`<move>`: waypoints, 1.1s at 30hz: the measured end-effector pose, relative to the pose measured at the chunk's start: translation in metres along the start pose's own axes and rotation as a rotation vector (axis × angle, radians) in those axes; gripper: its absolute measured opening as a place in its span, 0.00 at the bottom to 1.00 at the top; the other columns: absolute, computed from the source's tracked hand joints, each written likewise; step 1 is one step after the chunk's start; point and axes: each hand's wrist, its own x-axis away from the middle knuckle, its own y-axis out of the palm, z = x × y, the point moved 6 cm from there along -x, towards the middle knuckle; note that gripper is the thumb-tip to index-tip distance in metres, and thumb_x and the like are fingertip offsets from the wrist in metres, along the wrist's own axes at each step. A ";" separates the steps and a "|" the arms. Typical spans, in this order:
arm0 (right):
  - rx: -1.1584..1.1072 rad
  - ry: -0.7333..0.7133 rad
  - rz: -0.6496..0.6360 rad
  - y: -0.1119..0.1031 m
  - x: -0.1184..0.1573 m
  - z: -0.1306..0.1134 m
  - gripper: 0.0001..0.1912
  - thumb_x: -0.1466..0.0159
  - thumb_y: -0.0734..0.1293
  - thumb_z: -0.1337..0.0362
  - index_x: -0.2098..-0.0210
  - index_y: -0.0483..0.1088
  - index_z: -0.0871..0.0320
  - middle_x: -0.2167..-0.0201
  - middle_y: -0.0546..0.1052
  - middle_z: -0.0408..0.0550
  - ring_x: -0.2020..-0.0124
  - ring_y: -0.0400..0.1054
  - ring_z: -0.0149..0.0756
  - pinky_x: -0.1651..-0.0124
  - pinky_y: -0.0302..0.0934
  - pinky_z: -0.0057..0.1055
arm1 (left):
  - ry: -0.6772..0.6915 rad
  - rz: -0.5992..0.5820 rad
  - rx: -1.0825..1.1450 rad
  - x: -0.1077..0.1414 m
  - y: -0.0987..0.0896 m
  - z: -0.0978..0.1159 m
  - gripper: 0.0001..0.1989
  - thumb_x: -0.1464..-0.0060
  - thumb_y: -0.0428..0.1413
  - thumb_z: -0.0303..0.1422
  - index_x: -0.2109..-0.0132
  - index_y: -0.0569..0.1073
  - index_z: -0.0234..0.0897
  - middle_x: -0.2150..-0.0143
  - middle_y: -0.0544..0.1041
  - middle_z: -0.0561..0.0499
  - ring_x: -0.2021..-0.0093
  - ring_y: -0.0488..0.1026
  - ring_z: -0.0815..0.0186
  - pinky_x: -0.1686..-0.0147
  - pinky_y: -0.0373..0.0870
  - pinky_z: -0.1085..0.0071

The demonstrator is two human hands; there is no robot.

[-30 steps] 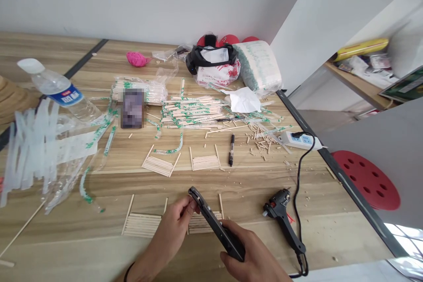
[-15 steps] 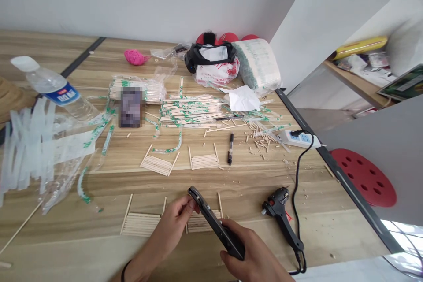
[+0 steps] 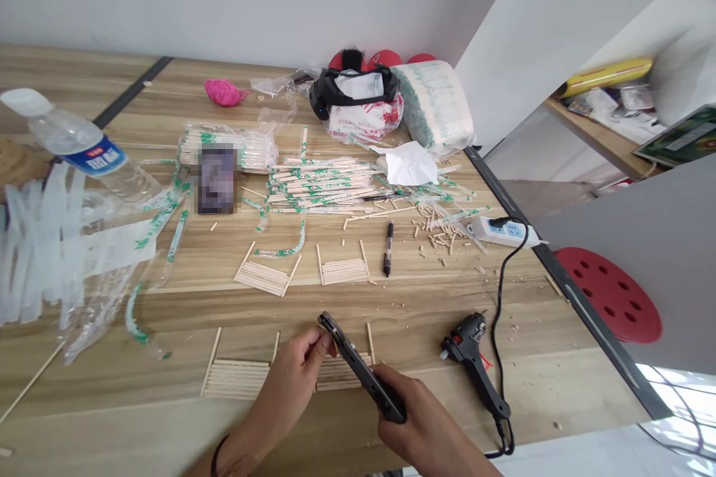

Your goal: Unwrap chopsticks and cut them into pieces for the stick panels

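Observation:
My right hand [image 3: 411, 406] is wrapped round the handles of black pliers [image 3: 361, 369], which slant up and left with their head near my left fingertips. My left hand [image 3: 299, 369] is closed in a pinch beside that head; whatever lies between its fingers is hidden. Beneath the pliers lies a small panel of wooden sticks [image 3: 338, 375], partly covered by my hands. Left of my left hand is another stick panel [image 3: 235, 378] with two side sticks reaching upward. Two more, a left panel [image 3: 265, 277] and a right panel [image 3: 344, 270], lie farther back.
A corded glue gun [image 3: 473, 358] lies at right, its cable running to a power strip [image 3: 503, 231]. A pen [image 3: 388, 250], cut stick pieces [image 3: 441, 231] and wrapped sticks [image 3: 321, 182] lie behind. A bottle [image 3: 92, 149] and clear glue sticks [image 3: 42, 253] are at left.
The handles of the pliers have come closer together in my right hand. My left hand has stayed at the tool's head. The view has shifted slightly.

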 end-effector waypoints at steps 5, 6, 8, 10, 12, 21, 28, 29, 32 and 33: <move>0.018 0.005 -0.002 -0.003 -0.002 0.001 0.14 0.55 0.56 0.74 0.70 0.65 0.58 0.78 0.57 0.35 0.75 0.52 0.28 0.74 0.43 0.25 | -0.011 0.010 -0.042 -0.002 0.003 -0.005 0.19 0.40 0.43 0.43 0.68 0.72 0.37 0.68 0.78 0.47 0.63 0.74 0.57 0.61 0.65 0.65; 0.023 0.009 -0.009 -0.003 -0.003 0.001 0.13 0.55 0.56 0.74 0.70 0.64 0.58 0.78 0.57 0.35 0.75 0.52 0.28 0.74 0.43 0.25 | -0.016 0.015 -0.051 -0.003 0.003 -0.006 0.19 0.40 0.43 0.43 0.67 0.72 0.37 0.67 0.79 0.47 0.63 0.74 0.57 0.61 0.66 0.65; 0.033 0.007 -0.021 -0.003 -0.005 0.001 0.12 0.54 0.56 0.74 0.71 0.64 0.58 0.79 0.57 0.35 0.75 0.52 0.28 0.74 0.44 0.25 | -0.026 0.024 -0.069 -0.004 0.004 -0.008 0.19 0.40 0.43 0.43 0.67 0.72 0.37 0.67 0.79 0.46 0.63 0.75 0.56 0.61 0.66 0.65; 0.040 -0.003 -0.028 -0.004 -0.007 0.001 0.10 0.54 0.56 0.74 0.72 0.63 0.58 0.78 0.58 0.35 0.75 0.52 0.28 0.73 0.44 0.25 | -0.036 0.035 -0.089 -0.004 0.005 -0.009 0.19 0.40 0.43 0.43 0.66 0.72 0.37 0.67 0.80 0.45 0.63 0.75 0.56 0.61 0.66 0.64; 0.044 -0.010 -0.030 -0.005 -0.009 0.001 0.10 0.54 0.57 0.74 0.73 0.63 0.58 0.78 0.59 0.36 0.74 0.53 0.29 0.73 0.45 0.25 | -0.045 0.046 -0.110 -0.005 0.005 -0.010 0.19 0.40 0.43 0.43 0.66 0.72 0.38 0.66 0.80 0.45 0.63 0.75 0.56 0.61 0.67 0.64; 0.054 -0.018 -0.044 -0.006 -0.012 0.004 0.12 0.53 0.57 0.73 0.71 0.67 0.59 0.78 0.61 0.37 0.75 0.54 0.29 0.73 0.46 0.24 | -0.066 0.072 -0.169 -0.006 0.005 -0.010 0.18 0.41 0.43 0.41 0.67 0.73 0.39 0.68 0.80 0.46 0.65 0.76 0.57 0.62 0.67 0.66; 0.052 -0.027 -0.053 -0.007 -0.012 0.000 0.14 0.53 0.58 0.73 0.69 0.69 0.59 0.76 0.65 0.39 0.73 0.57 0.31 0.71 0.49 0.24 | -0.066 0.073 -0.183 -0.008 0.005 -0.012 0.17 0.41 0.43 0.41 0.68 0.73 0.39 0.68 0.80 0.47 0.65 0.76 0.58 0.63 0.67 0.67; 0.052 -0.027 -0.054 -0.008 -0.012 -0.001 0.14 0.52 0.57 0.73 0.68 0.70 0.59 0.76 0.66 0.39 0.73 0.58 0.31 0.71 0.49 0.24 | -0.066 0.074 -0.185 -0.008 0.005 -0.012 0.17 0.41 0.43 0.41 0.68 0.73 0.39 0.68 0.80 0.47 0.65 0.76 0.58 0.63 0.67 0.67; 0.058 -0.024 -0.056 -0.009 -0.011 -0.003 0.15 0.52 0.57 0.73 0.68 0.70 0.60 0.76 0.66 0.39 0.72 0.59 0.31 0.70 0.50 0.24 | -0.067 0.080 -0.191 -0.008 0.005 -0.014 0.17 0.41 0.44 0.41 0.68 0.73 0.39 0.68 0.81 0.47 0.66 0.76 0.58 0.63 0.67 0.67; 0.061 -0.023 -0.056 -0.009 -0.011 -0.003 0.15 0.52 0.57 0.73 0.68 0.70 0.60 0.76 0.66 0.39 0.73 0.59 0.31 0.70 0.50 0.24 | -0.067 0.081 -0.192 -0.008 0.005 -0.014 0.17 0.41 0.44 0.41 0.67 0.73 0.39 0.68 0.81 0.47 0.66 0.76 0.57 0.63 0.67 0.67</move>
